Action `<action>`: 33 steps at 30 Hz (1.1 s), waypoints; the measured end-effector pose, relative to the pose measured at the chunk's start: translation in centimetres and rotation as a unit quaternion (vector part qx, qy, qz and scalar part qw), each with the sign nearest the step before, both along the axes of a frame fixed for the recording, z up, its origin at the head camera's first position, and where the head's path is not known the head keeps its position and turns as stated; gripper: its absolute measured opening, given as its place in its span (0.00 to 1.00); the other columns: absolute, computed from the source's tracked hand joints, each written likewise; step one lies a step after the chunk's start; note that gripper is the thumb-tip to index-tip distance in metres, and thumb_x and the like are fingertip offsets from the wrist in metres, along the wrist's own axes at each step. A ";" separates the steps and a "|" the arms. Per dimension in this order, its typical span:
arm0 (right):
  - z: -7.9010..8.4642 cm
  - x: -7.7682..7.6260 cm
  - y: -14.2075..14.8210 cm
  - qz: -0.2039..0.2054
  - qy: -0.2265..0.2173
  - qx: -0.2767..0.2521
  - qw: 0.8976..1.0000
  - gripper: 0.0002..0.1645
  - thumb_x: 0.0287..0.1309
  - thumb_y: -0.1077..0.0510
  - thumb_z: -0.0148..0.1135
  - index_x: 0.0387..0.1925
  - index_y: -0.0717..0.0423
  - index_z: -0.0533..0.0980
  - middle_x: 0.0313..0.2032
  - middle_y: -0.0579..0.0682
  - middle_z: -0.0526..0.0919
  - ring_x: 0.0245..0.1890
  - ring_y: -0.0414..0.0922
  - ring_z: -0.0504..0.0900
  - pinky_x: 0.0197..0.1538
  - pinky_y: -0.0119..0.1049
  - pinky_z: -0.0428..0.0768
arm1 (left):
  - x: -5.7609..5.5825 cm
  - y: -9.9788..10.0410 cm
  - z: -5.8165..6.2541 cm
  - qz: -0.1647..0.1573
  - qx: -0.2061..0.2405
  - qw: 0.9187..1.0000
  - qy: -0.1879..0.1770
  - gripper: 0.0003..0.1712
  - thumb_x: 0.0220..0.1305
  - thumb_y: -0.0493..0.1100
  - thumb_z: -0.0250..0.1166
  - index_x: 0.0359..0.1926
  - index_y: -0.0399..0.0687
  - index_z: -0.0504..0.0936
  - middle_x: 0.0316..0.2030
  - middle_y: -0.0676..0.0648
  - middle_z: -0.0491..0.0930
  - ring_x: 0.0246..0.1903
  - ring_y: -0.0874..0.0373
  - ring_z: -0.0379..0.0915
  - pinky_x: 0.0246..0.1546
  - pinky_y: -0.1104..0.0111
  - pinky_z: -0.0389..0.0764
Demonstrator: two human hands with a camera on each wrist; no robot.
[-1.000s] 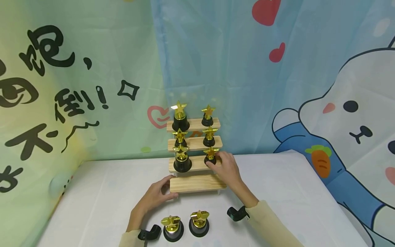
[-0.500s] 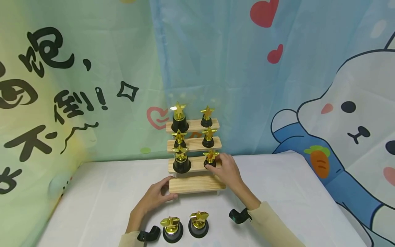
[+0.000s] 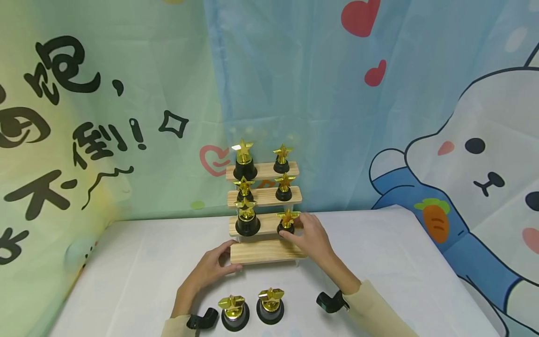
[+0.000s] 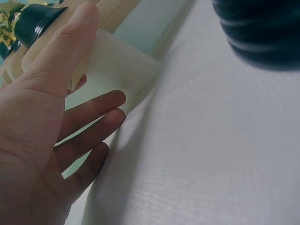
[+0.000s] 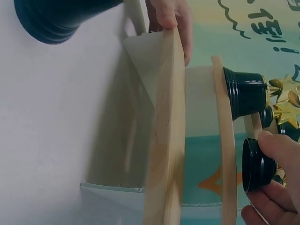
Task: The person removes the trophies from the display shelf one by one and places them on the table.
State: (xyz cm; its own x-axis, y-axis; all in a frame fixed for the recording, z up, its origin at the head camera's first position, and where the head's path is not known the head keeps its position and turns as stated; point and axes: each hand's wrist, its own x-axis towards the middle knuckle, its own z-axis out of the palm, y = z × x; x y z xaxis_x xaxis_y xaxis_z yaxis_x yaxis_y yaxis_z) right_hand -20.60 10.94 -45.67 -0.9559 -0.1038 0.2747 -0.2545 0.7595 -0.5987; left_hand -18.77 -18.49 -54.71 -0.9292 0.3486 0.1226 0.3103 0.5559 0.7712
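Observation:
My right hand [image 3: 310, 234] pinches a small gold star trophy [image 3: 288, 219] by its black base, at the right of the third tier of a wooden tiered display stand [image 3: 267, 252]. In the right wrist view a gap shows between the trophy's base [image 5: 255, 166] and the board. My left hand [image 3: 211, 267] grips the left end of the stand's lowest board, the thumb in front and a finger behind, as the left wrist view shows; its other fingers [image 4: 93, 112] are spread beside the pale side panel [image 4: 119, 61].
Several star trophies stand on the upper tiers, one of them a larger trophy [image 3: 247, 220] left of the held one. Two more, a left trophy [image 3: 235, 314] and a right trophy [image 3: 270, 306], stand on the white tabletop [image 3: 370, 262] in front. A printed curtain [image 3: 269, 70] hangs behind.
My right hand has moved slightly down and toward me with the trophy, which now sits lower against the third board. My left hand keeps its grip on the stand.

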 end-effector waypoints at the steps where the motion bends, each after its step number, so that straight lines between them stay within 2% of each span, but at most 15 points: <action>1: 0.0 0.1 0.0 0.000 0.002 0.001 1.000 0.23 0.46 0.45 0.75 0.31 0.56 0.74 0.34 0.51 0.79 0.39 0.49 0.76 0.42 0.43 0.76 | 0.0 0.0 0.0 0.000 0.000 1.000 -0.001 0.36 0.52 0.57 0.73 0.62 0.63 0.72 0.43 0.59 0.83 0.47 0.63 0.78 0.57 0.60 0.77; 6: 0.1 0.9 0.2 0.005 0.001 0.005 1.000 0.25 0.46 0.44 0.75 0.33 0.58 0.75 0.36 0.54 0.81 0.43 0.52 0.78 0.44 0.47 0.77 | 0.0 -0.1 0.0 0.002 -0.008 1.000 0.008 0.36 0.51 0.59 0.73 0.62 0.65 0.72 0.43 0.60 0.83 0.46 0.65 0.77 0.56 0.61 0.77; 12: 0.0 2.1 0.6 0.008 -0.011 0.010 1.000 0.27 0.46 0.43 0.75 0.36 0.60 0.75 0.38 0.56 0.81 0.42 0.53 0.77 0.41 0.42 0.75 | 0.0 0.0 -0.2 -0.004 -0.003 1.000 0.016 0.37 0.52 0.58 0.73 0.62 0.62 0.72 0.43 0.60 0.83 0.46 0.65 0.77 0.56 0.60 0.77; 19: -0.4 3.6 1.1 0.004 -0.016 0.019 1.000 0.28 0.45 0.43 0.75 0.39 0.58 0.76 0.39 0.55 0.81 0.41 0.50 0.76 0.39 0.40 0.74 | 0.1 0.1 0.0 0.001 -0.004 1.000 0.004 0.36 0.52 0.58 0.73 0.62 0.65 0.72 0.42 0.61 0.82 0.45 0.65 0.76 0.55 0.62 0.78; 23: -0.5 4.5 1.4 0.010 -0.004 0.024 1.000 0.29 0.44 0.43 0.76 0.40 0.57 0.76 0.41 0.53 0.82 0.43 0.48 0.77 0.43 0.42 0.78 | 0.0 0.0 -0.2 0.004 -0.005 1.000 -0.003 0.36 0.50 0.58 0.74 0.61 0.66 0.72 0.41 0.62 0.81 0.44 0.67 0.75 0.56 0.63 0.78; 26: -0.5 5.1 1.5 0.015 0.001 0.024 1.000 0.30 0.44 0.43 0.76 0.42 0.58 0.77 0.43 0.53 0.82 0.46 0.49 0.78 0.46 0.45 0.79 | 0.0 0.0 -0.2 0.005 -0.005 1.000 -0.005 0.36 0.50 0.57 0.74 0.61 0.66 0.72 0.40 0.63 0.80 0.43 0.67 0.75 0.56 0.64 0.77; 33: -0.4 6.1 1.7 0.025 0.001 0.035 0.999 0.30 0.43 0.44 0.77 0.42 0.58 0.77 0.42 0.52 0.82 0.46 0.48 0.79 0.46 0.45 0.80 | -0.1 0.0 -0.1 0.004 -0.002 1.000 -0.005 0.36 0.50 0.56 0.75 0.61 0.63 0.73 0.39 0.63 0.80 0.42 0.67 0.75 0.55 0.64 0.77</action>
State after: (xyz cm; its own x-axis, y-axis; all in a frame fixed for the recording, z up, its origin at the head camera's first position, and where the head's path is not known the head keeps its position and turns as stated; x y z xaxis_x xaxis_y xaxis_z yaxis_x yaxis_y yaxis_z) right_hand -14.53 12.61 -46.10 -0.9487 -0.1703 0.2662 -0.2939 0.7852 -0.5450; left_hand -18.84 -18.49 -54.80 -0.9335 0.3406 0.1120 0.2975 0.5612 0.7724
